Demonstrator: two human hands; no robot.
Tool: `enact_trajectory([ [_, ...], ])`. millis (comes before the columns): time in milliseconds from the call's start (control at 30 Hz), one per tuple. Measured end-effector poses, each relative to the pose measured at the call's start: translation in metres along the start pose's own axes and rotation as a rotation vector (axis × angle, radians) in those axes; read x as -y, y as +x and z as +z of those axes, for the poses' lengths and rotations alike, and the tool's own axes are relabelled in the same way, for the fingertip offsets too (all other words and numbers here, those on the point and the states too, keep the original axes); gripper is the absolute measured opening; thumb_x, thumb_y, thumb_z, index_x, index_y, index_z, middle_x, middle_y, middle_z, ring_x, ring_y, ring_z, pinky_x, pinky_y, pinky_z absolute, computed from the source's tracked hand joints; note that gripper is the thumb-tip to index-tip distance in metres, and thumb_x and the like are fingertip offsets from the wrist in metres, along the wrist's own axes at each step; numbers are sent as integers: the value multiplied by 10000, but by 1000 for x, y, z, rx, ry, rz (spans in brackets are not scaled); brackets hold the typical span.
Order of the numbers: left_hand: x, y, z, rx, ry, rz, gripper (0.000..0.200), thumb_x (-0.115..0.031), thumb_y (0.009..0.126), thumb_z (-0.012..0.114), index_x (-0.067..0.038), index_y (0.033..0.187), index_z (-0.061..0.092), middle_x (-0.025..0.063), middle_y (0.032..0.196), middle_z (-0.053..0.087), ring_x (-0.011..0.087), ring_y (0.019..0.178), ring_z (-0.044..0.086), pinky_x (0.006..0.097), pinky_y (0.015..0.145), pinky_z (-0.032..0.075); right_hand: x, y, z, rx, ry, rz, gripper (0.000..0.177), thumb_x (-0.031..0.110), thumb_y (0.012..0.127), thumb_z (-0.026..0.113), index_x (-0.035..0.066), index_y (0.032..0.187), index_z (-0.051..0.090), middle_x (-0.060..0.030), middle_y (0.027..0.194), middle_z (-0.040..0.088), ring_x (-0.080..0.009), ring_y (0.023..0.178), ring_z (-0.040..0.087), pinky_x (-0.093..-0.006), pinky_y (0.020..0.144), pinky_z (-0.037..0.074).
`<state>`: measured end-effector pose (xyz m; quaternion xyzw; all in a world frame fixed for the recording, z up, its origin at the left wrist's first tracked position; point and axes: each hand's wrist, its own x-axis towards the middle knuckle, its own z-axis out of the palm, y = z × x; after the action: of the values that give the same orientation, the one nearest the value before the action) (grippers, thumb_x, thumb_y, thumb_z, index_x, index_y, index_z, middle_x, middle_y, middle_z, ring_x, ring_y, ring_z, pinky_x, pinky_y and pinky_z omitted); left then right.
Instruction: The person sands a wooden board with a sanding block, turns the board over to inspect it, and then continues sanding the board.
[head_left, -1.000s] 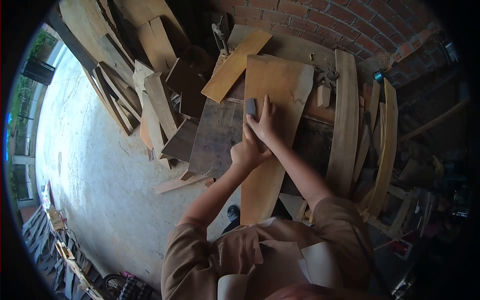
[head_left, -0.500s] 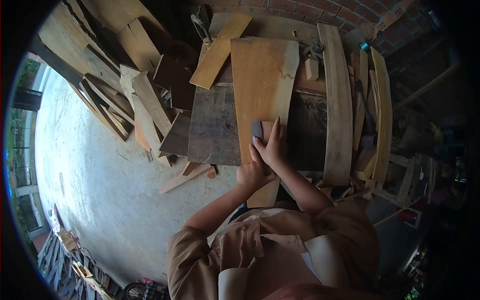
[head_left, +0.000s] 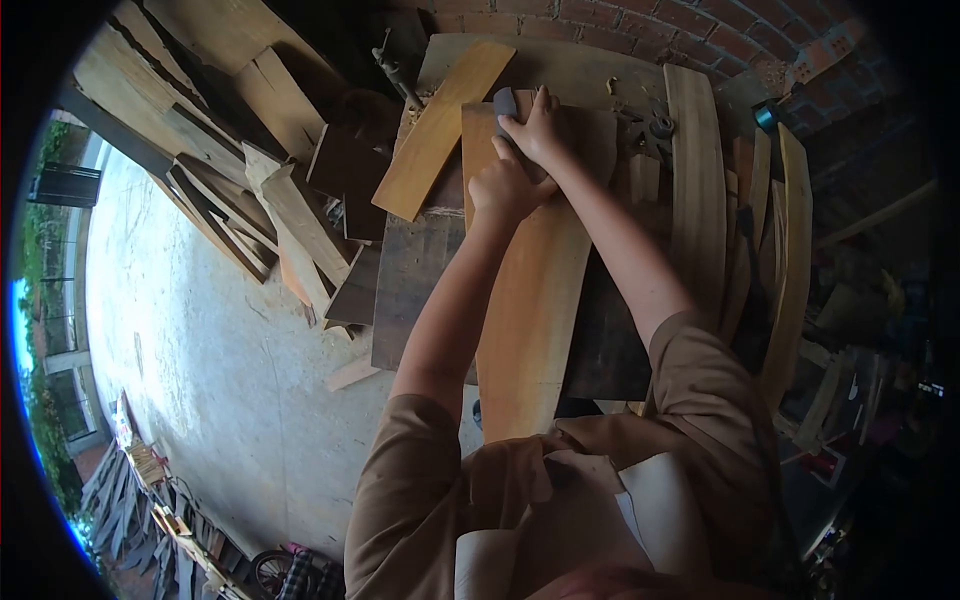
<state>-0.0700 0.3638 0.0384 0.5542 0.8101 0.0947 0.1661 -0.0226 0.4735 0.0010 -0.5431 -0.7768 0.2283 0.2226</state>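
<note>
A long tapered wooden board [head_left: 530, 310] lies lengthwise on the dark workbench [head_left: 415, 290]. At its far end, my right hand [head_left: 540, 130] grips a small block with grey abrasive wrapped round it [head_left: 505, 103], pressed on the board's surface. My left hand [head_left: 502, 188] is closed just behind and below the right one, against the near side of the block; what its fingers hold is partly hidden. Both arms are stretched out over the board.
A yellowish plank [head_left: 445, 130] lies slanted left of the board. A long curved plank [head_left: 697, 180] is on the right, with more planks [head_left: 793, 260] beyond. Leaning boards [head_left: 300, 215] crowd the left. A brick wall [head_left: 640, 35] stands behind; a small wood block [head_left: 645, 178] is nearby.
Both hands and the block have slid away from my body, from the board's near part to its far end. My arms are now extended, and the view has shifted slightly.
</note>
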Motion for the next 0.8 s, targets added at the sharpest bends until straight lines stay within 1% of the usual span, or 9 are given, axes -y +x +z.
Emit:
enact_trajectory([
  [133, -1, -72, 11, 106, -7, -54, 1144, -715, 622, 527, 160, 1278, 190, 151, 675, 631, 271, 616, 646, 359, 505, 507, -2, -76, 4, -34, -26, 32, 889, 459, 704, 636, -33, 1327, 236, -247, 1256, 383, -350, 1107, 457, -390, 917, 399],
  [233, 19, -169, 39, 106, -13, -7, 1211, -707, 582, 581, 163, 1292, 129, 126, 596, 612, 254, 536, 632, 351, 450, 491, 0, -188, -5, -3, 123, 15, 870, 369, 702, 675, -46, 1318, 222, -257, 1206, 391, -390, 1105, 413, -427, 939, 347],
  [333, 36, -285, 69, 153, -21, 16, 1223, -700, 587, 578, 164, 1303, 90, 87, 516, 581, 202, 442, 593, 335, 370, 449, 3, -314, -13, -43, 48, -74, 891, 335, 693, 689, -44, 1329, 194, -252, 1178, 399, -392, 1056, 436, -435, 868, 400],
  [433, 58, -382, 102, 94, -96, 84, 1233, -711, 572, 584, 178, 1292, 125, 54, 447, 532, 169, 355, 535, 303, 307, 383, 14, -413, -29, 102, 55, 66, 938, 338, 676, 696, -34, 1342, 151, -265, 1189, 382, -419, 1044, 468, -447, 820, 443],
  [467, 61, -399, 106, 121, -93, 79, 1234, -715, 570, 583, 179, 1290, 130, 52, 441, 527, 165, 348, 528, 305, 306, 379, 11, -433, -27, 74, 33, 36, 948, 337, 675, 696, -31, 1346, 138, -268, 1200, 374, -419, 1046, 470, -447, 809, 450],
  [567, 64, -408, 114, 154, -90, 76, 1233, -723, 566, 579, 181, 1285, 150, 50, 432, 517, 161, 337, 518, 306, 303, 372, 15, -443, -31, 61, 29, 68, 949, 339, 674, 697, -36, 1343, 139, -272, 1210, 366, -422, 1052, 465, -446, 807, 452],
  [633, 61, -400, 111, 155, -89, 85, 1231, -727, 563, 578, 183, 1281, 165, 48, 429, 513, 160, 333, 513, 305, 301, 369, 18, -431, -35, 200, 63, 155, 950, 343, 674, 697, -41, 1340, 140, -275, 1217, 360, -421, 1067, 452, -447, 817, 448],
  [733, 52, -366, 101, 139, -90, 82, 1217, -727, 561, 577, 184, 1272, 193, 47, 431, 514, 162, 336, 516, 303, 302, 372, 13, -399, -35, 143, 75, 112, 933, 348, 683, 693, -39, 1339, 154, -275, 1225, 358, -419, 1081, 441, -448, 841, 433],
  [800, 46, -323, 96, -9, -67, 128, 1215, -727, 552, 580, 185, 1264, 210, 55, 440, 524, 165, 349, 528, 306, 312, 387, 5, -358, -30, 82, 108, 70, 924, 352, 689, 690, -40, 1337, 162, -273, 1224, 365, -416, 1088, 437, -448, 854, 425],
])
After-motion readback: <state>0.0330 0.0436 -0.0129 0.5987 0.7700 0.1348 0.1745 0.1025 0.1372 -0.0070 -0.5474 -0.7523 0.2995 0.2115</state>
